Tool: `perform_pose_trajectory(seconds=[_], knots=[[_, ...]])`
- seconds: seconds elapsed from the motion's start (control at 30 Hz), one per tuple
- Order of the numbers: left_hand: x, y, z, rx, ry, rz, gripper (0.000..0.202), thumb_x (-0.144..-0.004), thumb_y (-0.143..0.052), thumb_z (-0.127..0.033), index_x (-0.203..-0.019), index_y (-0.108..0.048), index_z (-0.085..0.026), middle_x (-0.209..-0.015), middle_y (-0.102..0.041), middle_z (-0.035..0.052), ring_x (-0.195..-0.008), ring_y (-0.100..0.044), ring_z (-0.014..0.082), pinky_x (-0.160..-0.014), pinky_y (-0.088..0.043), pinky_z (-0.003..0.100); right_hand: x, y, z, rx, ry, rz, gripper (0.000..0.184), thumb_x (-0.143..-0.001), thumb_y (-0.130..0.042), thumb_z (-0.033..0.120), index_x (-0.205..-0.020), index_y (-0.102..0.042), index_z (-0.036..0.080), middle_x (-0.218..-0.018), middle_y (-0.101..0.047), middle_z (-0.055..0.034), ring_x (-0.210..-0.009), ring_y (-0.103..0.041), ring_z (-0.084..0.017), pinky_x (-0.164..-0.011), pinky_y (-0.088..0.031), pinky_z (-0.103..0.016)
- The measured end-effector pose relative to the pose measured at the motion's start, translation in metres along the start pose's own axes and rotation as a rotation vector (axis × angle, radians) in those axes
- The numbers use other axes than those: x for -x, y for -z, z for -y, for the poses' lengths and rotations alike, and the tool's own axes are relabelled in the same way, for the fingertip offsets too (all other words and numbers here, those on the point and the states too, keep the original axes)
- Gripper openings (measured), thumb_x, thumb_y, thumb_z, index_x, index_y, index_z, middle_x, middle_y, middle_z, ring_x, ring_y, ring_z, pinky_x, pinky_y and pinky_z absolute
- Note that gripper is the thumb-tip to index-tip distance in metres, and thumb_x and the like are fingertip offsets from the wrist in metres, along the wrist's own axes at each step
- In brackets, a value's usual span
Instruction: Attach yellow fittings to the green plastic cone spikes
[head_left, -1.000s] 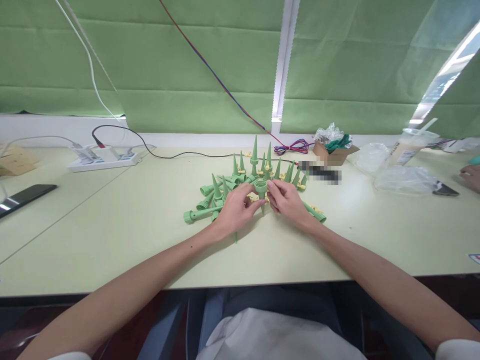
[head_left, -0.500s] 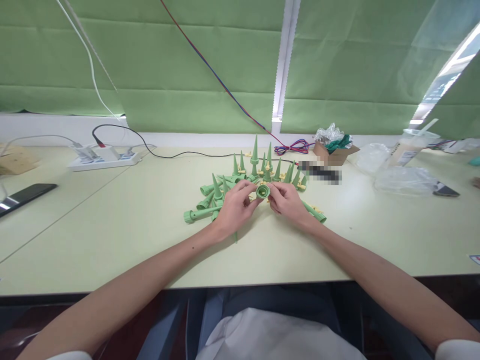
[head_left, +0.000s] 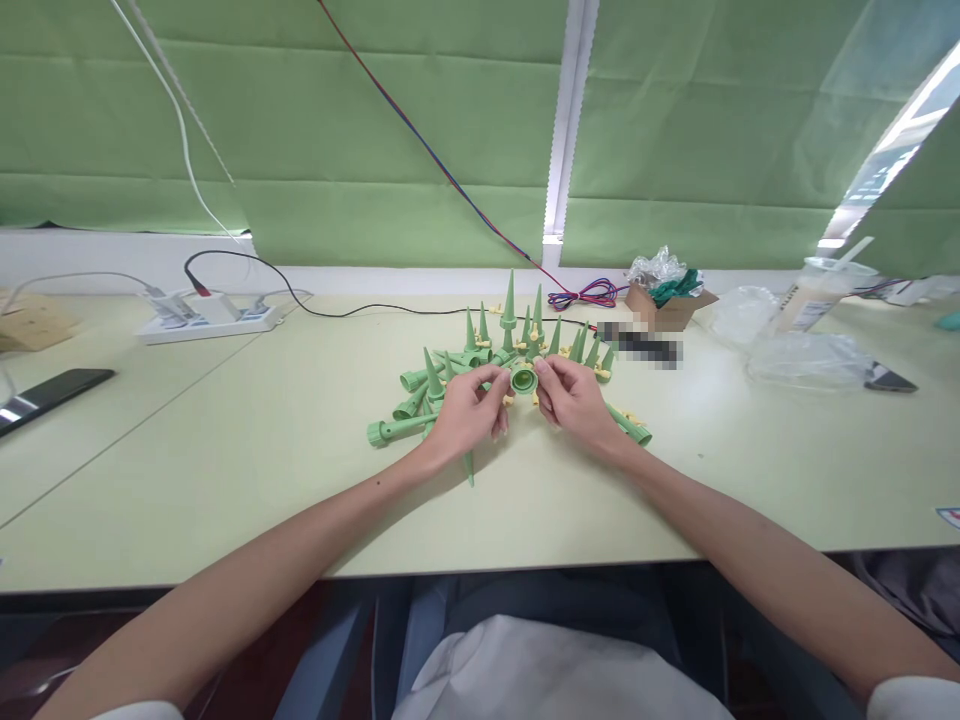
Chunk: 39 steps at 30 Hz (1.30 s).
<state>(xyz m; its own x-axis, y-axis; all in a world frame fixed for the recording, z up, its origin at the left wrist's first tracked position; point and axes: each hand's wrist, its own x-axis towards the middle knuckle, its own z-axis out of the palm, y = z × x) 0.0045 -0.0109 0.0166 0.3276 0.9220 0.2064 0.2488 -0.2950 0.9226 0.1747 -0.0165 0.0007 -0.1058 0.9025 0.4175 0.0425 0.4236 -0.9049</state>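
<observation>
Both my hands meet over a pile of green plastic cone spikes [head_left: 480, 352] on the pale table [head_left: 225, 470]. Between them is one green spike [head_left: 523, 379], its round open end turned toward me. My left hand [head_left: 466, 412] has its fingers curled round the spike's left side, and a green tip pokes out below its heel. My right hand [head_left: 574, 400] pinches the rim from the right. Several spikes stand upright behind the hands, others lie on their sides. Small yellow pieces lie among them.
A white power strip [head_left: 210, 318] with cables sits at the back left, a dark phone [head_left: 45, 392] at the far left. At the back right are a small cardboard box [head_left: 670, 303], clear plastic bags [head_left: 802, 355] and a red-blue wire bundle [head_left: 585, 295].
The held spike has been tipped from upright with its tip down to lying with its open end facing me. A co-worker's hand at the far right edge has gone from view.
</observation>
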Motion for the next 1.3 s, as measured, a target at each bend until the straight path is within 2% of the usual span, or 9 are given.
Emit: perform_pose_trajectory(seconds=[0.07,0.17,0.37,0.53,0.7,0.9,1.1,1.3], knots=[[-0.0012,-0.0004,-0.0017,0.083,0.043,0.034,0.046,-0.096,-0.050,-0.058,-0.070,-0.052,-0.019,-0.046,-0.056,-0.0012,-0.037,-0.050,0.0132,-0.044,-0.042,0.026,-0.0001,0.0008,-0.0002,0.030,0.015,0.008,0.048,-0.095,-0.053,0.062,-0.070,-0.043,0.023,-0.054,-0.040,0.0063,-0.042,-0.038,-0.009,-0.041,-0.031,-0.026],[-0.0023,-0.0009,-0.0031,0.178,0.113,0.076,0.053,-0.092,-0.054,-0.063,-0.064,-0.049,-0.019,-0.046,-0.058,0.0009,-0.036,-0.050,0.0129,-0.042,-0.042,0.027,-0.0002,0.0020,-0.0005,0.072,0.027,0.025,0.048,-0.096,-0.052,0.061,-0.069,-0.042,0.022,-0.054,-0.041,0.0057,-0.043,-0.040,-0.009,-0.043,-0.032,-0.027],[-0.0035,0.0011,0.0008,0.283,0.135,0.163,0.048,-0.088,-0.062,-0.063,-0.073,-0.054,-0.017,-0.049,-0.059,0.0008,-0.040,-0.051,0.0119,-0.042,-0.041,0.025,-0.0001,0.0025,-0.0011,0.071,0.010,0.048,0.047,-0.096,-0.051,0.061,-0.070,-0.041,0.023,-0.052,-0.041,0.0064,-0.040,-0.039,-0.009,-0.041,-0.031,-0.026],[-0.0029,0.0039,-0.0006,0.207,0.070,0.182,0.046,-0.085,-0.065,-0.062,-0.078,-0.052,-0.018,-0.053,-0.061,-0.0013,-0.039,-0.051,0.0100,-0.045,-0.041,0.024,-0.0009,0.0038,-0.0018,0.091,-0.017,0.070,0.050,-0.095,-0.050,0.065,-0.068,-0.037,0.024,-0.053,-0.036,0.0064,-0.041,-0.039,-0.010,-0.041,-0.030,-0.026],[-0.0019,0.0040,-0.0012,0.134,0.028,0.195,0.045,-0.085,-0.064,-0.062,-0.083,-0.051,-0.019,-0.051,-0.060,-0.0019,-0.038,-0.051,0.0121,-0.043,-0.040,0.025,-0.0010,0.0046,-0.0014,0.186,0.020,0.045,0.053,-0.094,-0.050,0.064,-0.064,-0.036,0.023,-0.053,-0.033,0.0049,-0.045,-0.036,-0.011,-0.043,-0.028,-0.027],[-0.0003,0.0033,-0.0018,0.079,-0.007,0.187,0.041,-0.086,-0.063,-0.060,-0.085,-0.052,-0.020,-0.049,-0.055,-0.0035,-0.038,-0.049,0.0118,-0.042,-0.037,0.025,-0.0008,0.0052,-0.0019,0.281,0.044,0.032,0.048,-0.098,-0.048,0.053,-0.062,-0.036,0.023,-0.051,-0.035,0.0036,-0.050,-0.034,-0.013,-0.050,-0.028,-0.029],[0.0002,0.0030,-0.0038,0.061,-0.002,0.181,0.038,-0.086,-0.062,-0.057,-0.087,-0.049,-0.022,-0.051,-0.052,-0.0042,-0.041,-0.050,0.0134,-0.040,-0.035,0.025,-0.0016,0.0049,-0.0029,0.425,0.153,0.006,0.042,-0.098,-0.047,0.039,-0.062,-0.034,0.021,-0.057,-0.033,0.0036,-0.055,-0.030,-0.012,-0.055,-0.024,-0.030],[-0.0011,0.0020,0.0028,-0.014,-0.097,0.143,0.022,-0.091,-0.058,-0.040,-0.094,-0.048,-0.021,-0.063,-0.050,-0.0038,-0.046,-0.052,0.0118,-0.044,-0.039,0.025,-0.0019,0.0045,-0.0028,0.452,0.142,0.011,0.040,-0.098,-0.045,0.038,-0.062,-0.036,0.021,-0.056,-0.036,0.0032,-0.055,-0.032,-0.012,-0.056,-0.026,-0.029]])
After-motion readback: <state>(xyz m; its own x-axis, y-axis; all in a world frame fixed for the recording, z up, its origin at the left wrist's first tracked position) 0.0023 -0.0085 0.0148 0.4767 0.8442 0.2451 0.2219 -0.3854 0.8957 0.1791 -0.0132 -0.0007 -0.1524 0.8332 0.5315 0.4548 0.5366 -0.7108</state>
